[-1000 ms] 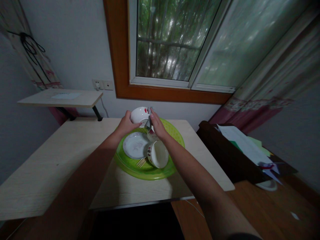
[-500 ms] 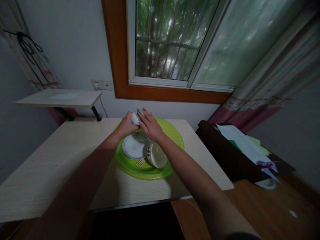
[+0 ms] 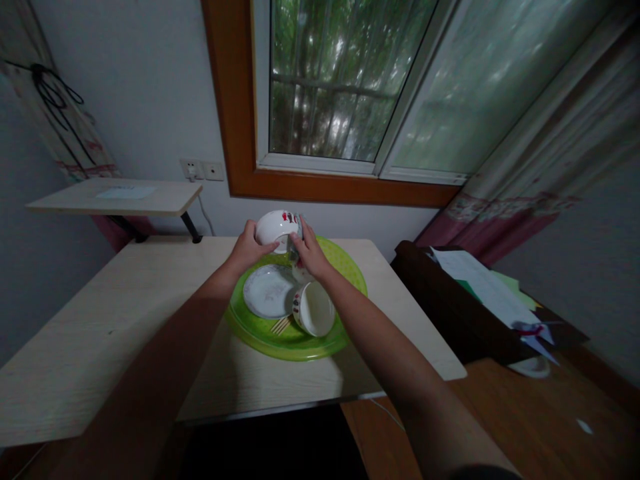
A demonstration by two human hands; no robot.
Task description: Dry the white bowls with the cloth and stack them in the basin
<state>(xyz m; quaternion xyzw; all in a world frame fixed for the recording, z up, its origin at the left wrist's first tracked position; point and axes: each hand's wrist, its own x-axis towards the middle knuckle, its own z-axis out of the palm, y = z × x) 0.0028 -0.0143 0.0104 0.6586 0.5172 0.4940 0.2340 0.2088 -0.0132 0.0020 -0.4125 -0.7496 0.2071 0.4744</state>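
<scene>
My left hand grips the left side of a white bowl with red and dark figures, held tilted above the far part of a green basin. Pressed to the bowl's right side, my right hand is closed on a grey cloth, mostly covered by the fingers. Below, a white plate lies in the basin. A second patterned bowl rests tipped on its side at the plate's right, and several chopsticks show at its left. Another pale patterned piece is partly hidden behind my right wrist.
The basin stands on a pale wooden table. A raised shelf with a paper sheet is at the back left. Beyond the table are a wall and a window. Papers lie on a dark brown surface at the right.
The bowl has turned, so its figured side and more of its outside now show. My right hand has slid from over the bowl to its right side, with the cloth.
</scene>
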